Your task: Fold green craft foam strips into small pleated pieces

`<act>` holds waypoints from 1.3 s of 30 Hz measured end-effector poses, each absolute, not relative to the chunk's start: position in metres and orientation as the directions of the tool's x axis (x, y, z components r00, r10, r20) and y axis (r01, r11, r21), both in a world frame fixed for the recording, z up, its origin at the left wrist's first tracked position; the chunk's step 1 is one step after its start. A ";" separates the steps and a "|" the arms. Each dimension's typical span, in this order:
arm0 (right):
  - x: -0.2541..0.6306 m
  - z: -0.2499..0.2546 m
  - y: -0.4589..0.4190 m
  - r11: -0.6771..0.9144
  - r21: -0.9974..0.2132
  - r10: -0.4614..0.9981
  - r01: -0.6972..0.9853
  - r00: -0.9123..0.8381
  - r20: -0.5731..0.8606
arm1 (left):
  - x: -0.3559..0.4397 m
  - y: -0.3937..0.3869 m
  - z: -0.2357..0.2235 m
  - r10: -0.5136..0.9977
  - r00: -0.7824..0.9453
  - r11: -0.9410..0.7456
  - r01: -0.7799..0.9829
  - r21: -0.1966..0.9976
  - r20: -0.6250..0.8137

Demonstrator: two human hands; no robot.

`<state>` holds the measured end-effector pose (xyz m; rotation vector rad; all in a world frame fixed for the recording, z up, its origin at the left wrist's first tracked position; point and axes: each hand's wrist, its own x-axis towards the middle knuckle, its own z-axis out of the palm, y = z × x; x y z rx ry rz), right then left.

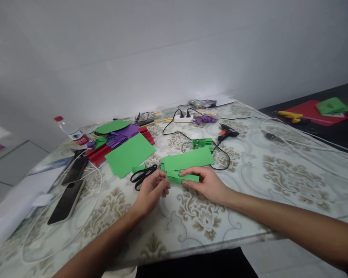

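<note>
Near the table's front, my left hand (156,187) pinches the left end of a folded green paper strip (188,178). My right hand (206,183) grips the same strip from the right, thumb below and fingers on top. Just behind it lies a longer green paper piece (188,159). Black-handled scissors (142,175) rest beside my left hand, their blades mostly hidden. A large green sheet (130,153) lies farther left, with a small green scrap (139,168) at its lower edge. Behind the long piece sits a cut green paper bundle (202,143).
A black glue gun (227,132) and a white power strip (183,118) with cords stand behind. At left are a water bottle (72,132), purple paper (116,141), red paper (98,154) and two phones (66,202). A yellow glue gun (290,115) lies on the dark table at right.
</note>
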<state>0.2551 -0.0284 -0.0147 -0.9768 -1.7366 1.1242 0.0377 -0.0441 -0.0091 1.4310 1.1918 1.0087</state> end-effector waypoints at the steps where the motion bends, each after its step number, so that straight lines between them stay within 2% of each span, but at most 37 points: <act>1: 0.255 -0.015 -0.029 0.291 -0.941 0.911 0.176 -0.352 0.216 | 0.038 -0.044 -0.010 0.985 0.175 -0.038 0.179 0.983 0.007; 4: 0.255 -0.018 -0.029 0.260 -0.946 0.923 0.191 -0.336 0.186 | 0.037 -0.044 -0.011 0.981 0.192 -0.049 0.199 0.979 0.011; 9: 0.255 -0.020 -0.029 0.321 -0.931 0.911 0.174 -0.327 0.253 | 0.034 -0.045 -0.012 0.974 0.223 -0.083 0.228 0.970 0.031; 15: 0.255 -0.015 -0.031 0.377 -0.895 0.898 0.238 -0.329 0.291 | 0.033 -0.047 -0.011 0.963 0.262 -0.147 0.292 0.945 0.069; 19: 0.255 -0.016 -0.032 0.467 -0.835 0.869 0.292 -0.325 0.372 | 0.034 -0.048 -0.010 0.953 0.294 -0.172 0.339 0.925 0.070; 27: 0.258 -0.023 -0.034 0.642 -0.697 0.755 0.319 -0.422 0.502 | 0.036 -0.053 -0.010 0.898 0.439 -0.245 0.453 0.857 0.025; 39: 0.258 -0.024 -0.035 0.766 -0.545 0.640 0.340 -0.471 0.607 | 0.036 -0.052 -0.013 0.905 0.422 -0.252 0.428 0.868 0.054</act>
